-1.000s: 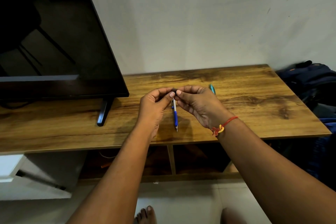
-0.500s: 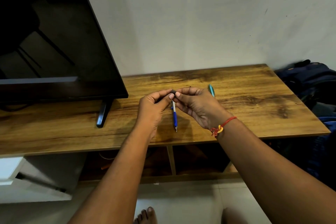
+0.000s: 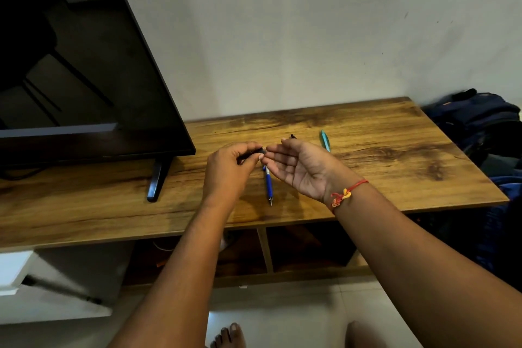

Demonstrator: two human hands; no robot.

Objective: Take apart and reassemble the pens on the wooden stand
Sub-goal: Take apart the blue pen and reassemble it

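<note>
Bare toes [image 3: 228, 336] are seen at the bottom, on the floor. Above them, two arms are stretched out over the wooden stand [image 3: 395, 172]. A red thread band [image 3: 346, 193] is tied round the right wrist.

A dark pen part [image 3: 255, 153] is pinched in the left hand [image 3: 228, 169], with the thumb and fingers curled round it. The right hand [image 3: 302, 169] is held wide open, palm up, with nothing in it. Its fingertips are very near the end of the dark part, but it cannot be told if they touch it.

Under the hands, a blue pen [image 3: 269, 185] is lying on the stand, tip toward the person. Farther back, a small black bit [image 3: 292, 136] is seen, and near it on the right a teal pen [image 3: 324, 141] is lying.

It is judged that a pen is being pulled apart or put back together. The step would be done well if the dark part is held steady and any loose piece is caught in the open palm. Small parts are best laid close together on the wood, away from the edge.

Most of the dark part is hidden by the left fingers, so its shape cannot be made out. The top of the blue pen is covered by the hands. The black bit and the teal pen are partly hidden behind the right hand. A TV [image 3: 84, 65] is cut off at the left, and a dark bag [image 3: 477, 118] at the right.
</note>
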